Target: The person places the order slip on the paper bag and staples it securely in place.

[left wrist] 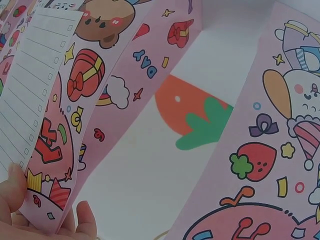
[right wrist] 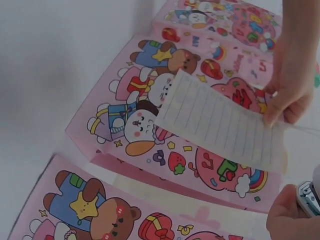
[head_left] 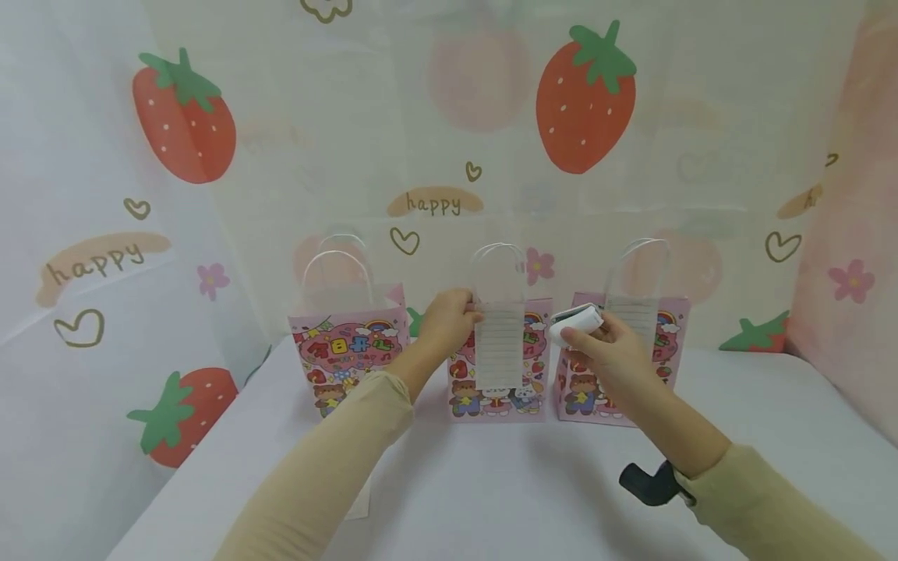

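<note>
A pink cartoon gift bag (head_left: 459,405) stands in the middle of the table, with a lined paper sheet (head_left: 500,351) against its front. My left hand (head_left: 449,319) pinches the bag's top edge and the sheet together. In the left wrist view, the thumb (left wrist: 15,187) lies on the sheet (left wrist: 30,75) and the other fingers are behind the bag wall. My right hand (head_left: 606,351) holds a small white stapler (head_left: 577,323) to the right of the middle bag. In the right wrist view, the stapler (right wrist: 310,197) is partly cut off at the edge, apart from the sheet (right wrist: 215,125).
Similar pink bags stand on either side: a left bag (head_left: 351,343) and a right bag (head_left: 575,397), the latter with its own lined sheet (head_left: 631,312). All have upright white handles. A pale paper (head_left: 359,502) lies partly under the left forearm. A strawberry-print cloth hangs behind.
</note>
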The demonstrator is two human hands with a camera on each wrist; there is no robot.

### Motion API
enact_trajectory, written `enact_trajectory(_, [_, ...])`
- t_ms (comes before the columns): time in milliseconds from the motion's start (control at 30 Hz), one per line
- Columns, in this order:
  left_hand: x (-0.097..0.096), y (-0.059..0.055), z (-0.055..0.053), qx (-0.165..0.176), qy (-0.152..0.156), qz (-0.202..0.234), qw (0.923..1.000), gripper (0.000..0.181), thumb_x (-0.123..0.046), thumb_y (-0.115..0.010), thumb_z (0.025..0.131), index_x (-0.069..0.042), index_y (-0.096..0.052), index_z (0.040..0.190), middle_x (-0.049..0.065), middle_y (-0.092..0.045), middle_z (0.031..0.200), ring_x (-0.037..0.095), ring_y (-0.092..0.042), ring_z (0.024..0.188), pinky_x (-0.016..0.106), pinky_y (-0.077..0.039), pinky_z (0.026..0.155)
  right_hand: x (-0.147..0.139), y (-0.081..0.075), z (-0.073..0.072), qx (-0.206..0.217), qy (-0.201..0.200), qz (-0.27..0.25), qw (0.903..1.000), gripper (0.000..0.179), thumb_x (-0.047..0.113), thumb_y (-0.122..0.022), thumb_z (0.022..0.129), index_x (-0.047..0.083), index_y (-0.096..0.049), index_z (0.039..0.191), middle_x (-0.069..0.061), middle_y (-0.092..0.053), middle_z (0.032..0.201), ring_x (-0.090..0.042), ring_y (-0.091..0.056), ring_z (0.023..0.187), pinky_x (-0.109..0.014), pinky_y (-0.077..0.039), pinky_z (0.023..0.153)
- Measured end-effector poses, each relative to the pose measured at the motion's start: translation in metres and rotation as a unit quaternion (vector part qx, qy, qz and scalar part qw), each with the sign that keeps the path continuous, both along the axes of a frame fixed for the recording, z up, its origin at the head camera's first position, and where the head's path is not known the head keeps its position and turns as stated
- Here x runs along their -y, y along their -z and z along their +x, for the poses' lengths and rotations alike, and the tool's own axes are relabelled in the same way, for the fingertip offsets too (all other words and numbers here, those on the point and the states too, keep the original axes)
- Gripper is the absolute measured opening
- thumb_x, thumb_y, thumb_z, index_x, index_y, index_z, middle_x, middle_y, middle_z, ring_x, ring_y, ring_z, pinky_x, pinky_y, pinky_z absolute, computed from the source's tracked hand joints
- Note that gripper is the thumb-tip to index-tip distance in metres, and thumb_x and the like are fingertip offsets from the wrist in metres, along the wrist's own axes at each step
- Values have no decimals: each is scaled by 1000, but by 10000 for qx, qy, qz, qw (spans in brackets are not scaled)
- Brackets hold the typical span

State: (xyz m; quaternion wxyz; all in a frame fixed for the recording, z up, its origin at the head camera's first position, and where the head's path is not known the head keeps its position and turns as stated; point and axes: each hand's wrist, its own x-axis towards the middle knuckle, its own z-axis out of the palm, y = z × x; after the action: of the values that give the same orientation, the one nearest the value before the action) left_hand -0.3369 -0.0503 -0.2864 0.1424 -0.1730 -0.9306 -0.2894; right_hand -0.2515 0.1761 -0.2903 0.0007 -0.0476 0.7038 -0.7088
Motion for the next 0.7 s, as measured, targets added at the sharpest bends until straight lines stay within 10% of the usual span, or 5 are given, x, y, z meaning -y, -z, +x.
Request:
enact_trajectory(300, [1,-1,1,17,24,-5,10000,15,-14,-65,93,0,-65,96,12,-69,99,24,-62,88,37,-50,81,18,-7,-14,-213,41,835,9963,63,25,-67,93,3,-37,144,-19,-47,141,-35,-44,128,-61,-30,105])
enact_trajectory(700, [1,0,1,67,23,49,10000,15,-14,-65,93,1,-65,98,11,-69,98,24,-62,86,37,-51,80,38,-8,-37,-1016,-218,1044,9891,51,13,-71,90,3,-47,134,-15,-59,125,-22,-57,106,-37,-46,96])
